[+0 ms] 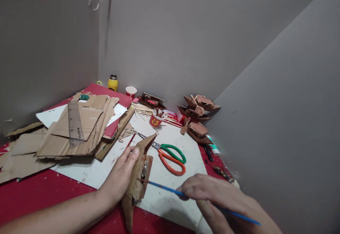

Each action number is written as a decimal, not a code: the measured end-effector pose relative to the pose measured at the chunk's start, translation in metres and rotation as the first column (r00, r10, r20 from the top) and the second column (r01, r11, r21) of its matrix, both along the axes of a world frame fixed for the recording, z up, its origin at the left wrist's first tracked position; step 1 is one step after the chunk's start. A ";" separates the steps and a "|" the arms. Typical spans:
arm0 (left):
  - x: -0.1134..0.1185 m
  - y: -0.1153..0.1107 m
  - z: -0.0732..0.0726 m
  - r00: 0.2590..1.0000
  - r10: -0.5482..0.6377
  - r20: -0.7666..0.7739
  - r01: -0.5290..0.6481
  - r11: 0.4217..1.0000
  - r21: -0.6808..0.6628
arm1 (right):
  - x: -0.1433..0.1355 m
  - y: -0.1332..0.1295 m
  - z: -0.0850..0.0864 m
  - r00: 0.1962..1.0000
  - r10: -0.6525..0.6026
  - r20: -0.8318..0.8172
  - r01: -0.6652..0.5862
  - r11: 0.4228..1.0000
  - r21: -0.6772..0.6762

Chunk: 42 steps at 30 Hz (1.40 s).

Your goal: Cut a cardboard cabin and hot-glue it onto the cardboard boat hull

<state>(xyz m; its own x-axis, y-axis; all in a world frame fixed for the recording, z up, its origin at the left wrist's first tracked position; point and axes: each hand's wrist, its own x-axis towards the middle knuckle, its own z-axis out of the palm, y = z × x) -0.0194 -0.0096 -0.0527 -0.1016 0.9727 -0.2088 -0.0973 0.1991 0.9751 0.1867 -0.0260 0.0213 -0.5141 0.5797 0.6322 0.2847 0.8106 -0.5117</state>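
My left hand (126,166) grips a small cardboard boat (136,177) by its side, fingers wrapped behind and thumb on top. Brown paint shows in patches on the boat's inner part. My right hand (212,195) holds a paintbrush (162,186) with a blue handle, pinched between thumb and fingers. The brush tip touches the boat's side, or lies just over it. Close beyond the boat lie scissors (170,159) with one green and one orange handle. A paper cup (157,118) with brown paint on its inside stands farther back.
At the left are stacked cardboard pieces (90,120) with a clear ruler (75,123) on them. Brown boat models (198,129) stand at the right rear. Wooden sticks (143,109), a white cup (131,91) and a yellow bottle (113,83) sit near the grey wall (164,43).
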 end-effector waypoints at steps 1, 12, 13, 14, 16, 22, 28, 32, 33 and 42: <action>0.000 0.000 0.000 1.000 0.000 -0.002 0.000 1.000 0.001 | 0.002 0.003 -0.002 1.000 -0.020 -0.010 0.020 1.000 0.014; 0.000 0.000 -0.002 0.999 -0.025 0.035 0.023 0.999 0.042 | 0.002 0.008 0.002 0.991 -0.048 0.122 0.027 0.985 0.168; 0.000 0.000 -0.002 0.999 -0.021 0.027 0.020 0.999 0.044 | 0.000 0.007 0.003 0.988 -0.048 0.148 0.024 0.986 0.162; 0.000 0.000 -0.002 1.000 -0.021 0.017 0.020 0.999 0.045 | -0.001 0.007 0.003 0.983 -0.021 0.180 -0.008 0.987 0.159; 0.000 0.000 -0.002 0.999 -0.034 -0.005 0.035 0.998 0.045 | -0.004 0.008 -0.001 0.969 0.080 0.235 -0.120 0.979 0.164; -0.001 -0.001 -0.002 0.996 -0.081 -0.046 0.084 0.994 0.066 | -0.004 0.012 -0.029 0.919 0.183 0.350 -0.248 0.957 0.148; -0.001 -0.001 0.001 0.997 -0.072 -0.006 0.072 0.994 0.076 | -0.003 0.012 -0.023 0.917 0.212 0.339 -0.270 0.954 0.133; 0.000 -0.002 0.000 0.997 -0.065 0.041 0.062 0.996 0.067 | -0.001 0.013 -0.004 0.963 0.144 0.230 -0.175 0.977 0.122; 0.000 -0.002 0.000 0.997 -0.065 0.044 0.062 0.996 0.068 | 0.000 0.013 -0.001 0.977 0.102 0.190 -0.126 0.985 0.120; 0.001 -0.001 -0.002 0.997 -0.073 0.012 0.072 0.994 0.076 | 0.003 0.010 -0.003 0.998 0.046 0.031 -0.049 0.993 0.106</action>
<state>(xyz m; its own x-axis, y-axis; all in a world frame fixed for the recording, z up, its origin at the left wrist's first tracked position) -0.0187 -0.0109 -0.0546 -0.0276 0.9904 -0.1352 -0.0996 0.1318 0.9863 0.1901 -0.0159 0.0179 -0.5577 0.4846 0.6739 0.2579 0.8729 -0.4142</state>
